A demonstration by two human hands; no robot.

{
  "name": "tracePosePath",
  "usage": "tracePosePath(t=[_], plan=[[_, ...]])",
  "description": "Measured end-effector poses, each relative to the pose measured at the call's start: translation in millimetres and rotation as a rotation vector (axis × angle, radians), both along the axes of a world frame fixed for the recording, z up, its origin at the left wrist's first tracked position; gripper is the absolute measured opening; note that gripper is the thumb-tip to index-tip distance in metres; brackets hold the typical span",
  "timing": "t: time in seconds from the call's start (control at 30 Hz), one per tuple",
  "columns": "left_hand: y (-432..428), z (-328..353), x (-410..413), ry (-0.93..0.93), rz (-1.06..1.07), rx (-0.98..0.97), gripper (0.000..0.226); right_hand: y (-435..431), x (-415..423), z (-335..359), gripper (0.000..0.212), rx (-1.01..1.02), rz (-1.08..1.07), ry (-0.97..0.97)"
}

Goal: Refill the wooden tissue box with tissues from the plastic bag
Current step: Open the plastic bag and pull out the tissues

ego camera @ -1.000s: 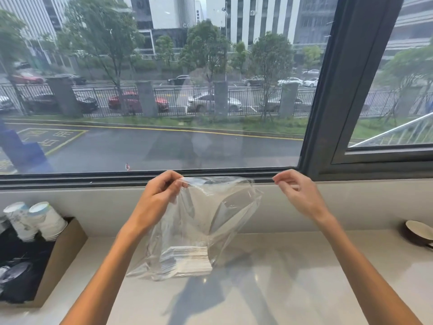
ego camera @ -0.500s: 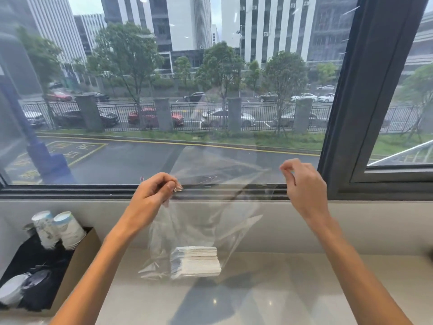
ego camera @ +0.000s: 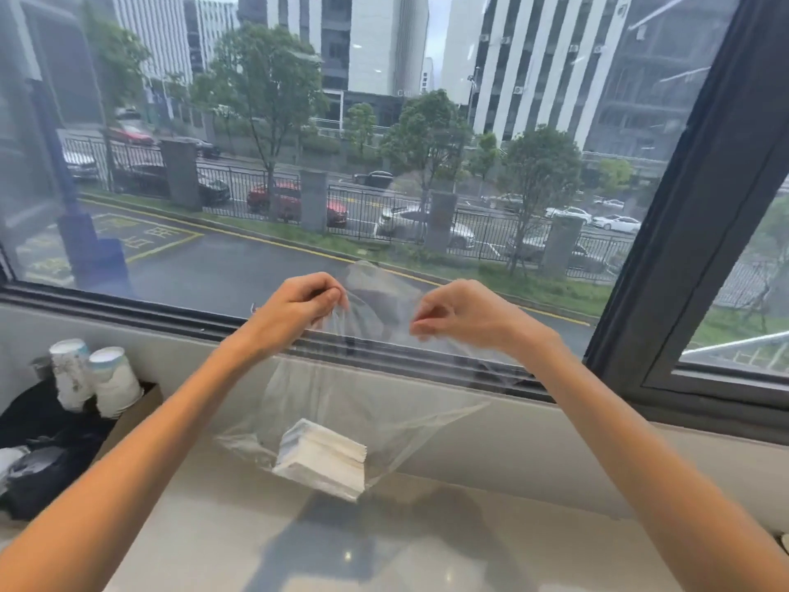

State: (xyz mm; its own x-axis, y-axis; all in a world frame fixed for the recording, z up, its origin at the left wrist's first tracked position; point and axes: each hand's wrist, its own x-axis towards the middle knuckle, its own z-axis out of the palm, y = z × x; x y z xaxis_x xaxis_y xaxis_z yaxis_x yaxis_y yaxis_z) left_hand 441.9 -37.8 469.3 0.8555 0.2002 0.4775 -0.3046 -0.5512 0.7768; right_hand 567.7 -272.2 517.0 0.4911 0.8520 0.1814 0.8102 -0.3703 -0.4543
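Observation:
A clear plastic bag (ego camera: 363,403) hangs in front of the window, lifted above the white counter (ego camera: 384,544). A white stack of tissues (ego camera: 320,457) lies tilted in the bag's bottom. My left hand (ego camera: 294,309) pinches the bag's top edge on the left. My right hand (ego camera: 461,314) pinches the top edge on the right, a short gap from the left hand. The wooden tissue box is not in view.
A cardboard box (ego camera: 128,416) at the left holds dark items and two stacks of paper cups (ego camera: 96,378). A dark window frame (ego camera: 427,356) and sill run behind the bag. A dish edge (ego camera: 783,542) shows at the far right.
Both hands have risen and come closer together, lifting the bag so the tissue stack now hangs tilted off the counter. The camera has tilted up and to the right.

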Motion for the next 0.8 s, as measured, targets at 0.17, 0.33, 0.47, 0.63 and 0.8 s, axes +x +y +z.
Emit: tracePosePath(t=[0.17,0.33,0.47,0.63,0.8], plan=[[8,-15,13,0.142,0.640,0.520,0.033,24,-9,-2,0.017,-0.082,-0.027,0.240],[-86,-122,-27,0.103,0.453,-0.038,0.035,23,-18,-67,0.020,-0.164,-0.118,0.386],[-132,-173,-25,0.433,0.124,-0.544,0.049,19,-25,-139,0.025,-0.326,-0.257,0.358],[-149,-218,-25,0.619,-0.029,-0.679,0.034,-8,-30,-200,0.039,-0.358,-0.378,0.595],[-154,-233,-35,0.870,-0.139,-0.555,0.033,-31,-46,-229,0.044,-0.428,-0.388,0.791]])
